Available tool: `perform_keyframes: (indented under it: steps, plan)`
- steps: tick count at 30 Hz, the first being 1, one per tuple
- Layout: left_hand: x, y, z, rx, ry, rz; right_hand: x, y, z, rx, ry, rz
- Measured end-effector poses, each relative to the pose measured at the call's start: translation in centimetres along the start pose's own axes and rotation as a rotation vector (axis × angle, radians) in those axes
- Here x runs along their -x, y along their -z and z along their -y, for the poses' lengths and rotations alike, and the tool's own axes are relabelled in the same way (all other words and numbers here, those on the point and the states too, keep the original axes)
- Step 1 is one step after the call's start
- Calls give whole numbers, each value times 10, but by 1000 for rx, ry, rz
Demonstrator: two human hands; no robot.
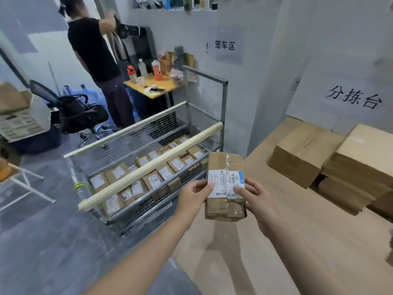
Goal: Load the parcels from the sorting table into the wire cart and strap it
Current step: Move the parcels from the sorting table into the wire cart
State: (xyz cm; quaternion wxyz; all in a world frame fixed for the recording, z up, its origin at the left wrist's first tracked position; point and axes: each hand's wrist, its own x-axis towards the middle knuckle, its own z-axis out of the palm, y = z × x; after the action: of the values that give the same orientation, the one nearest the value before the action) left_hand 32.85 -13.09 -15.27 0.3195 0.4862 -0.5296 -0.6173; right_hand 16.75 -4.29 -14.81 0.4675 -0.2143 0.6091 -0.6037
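Brown corrugated parcel (225, 186) — taped, white label facing up — is hanging at centre frame, long axis running up-frame. The left hand (194, 198) and right hand (256, 198) are gripping its near end, thumbs on the label. The wire cart (148, 162) is lying left of it, nearer the left hand, with the sorting table (276, 241) underneath.
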Motion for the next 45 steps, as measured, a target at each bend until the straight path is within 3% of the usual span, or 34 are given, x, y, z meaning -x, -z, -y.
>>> perform_keyframes:
  steps: [13, 31, 45]
  plan:
    - [-17, 148, 8, 85, -34, -359, -45, -162, -4, 213, 8, 300]
    - [-161, 454, 11, 137, 27, -536, -162, -504, -56, 396, -8, 446]
    - [-286, 521, 5, 137, 119, -670, -295, -610, -66, 428, -120, 585]
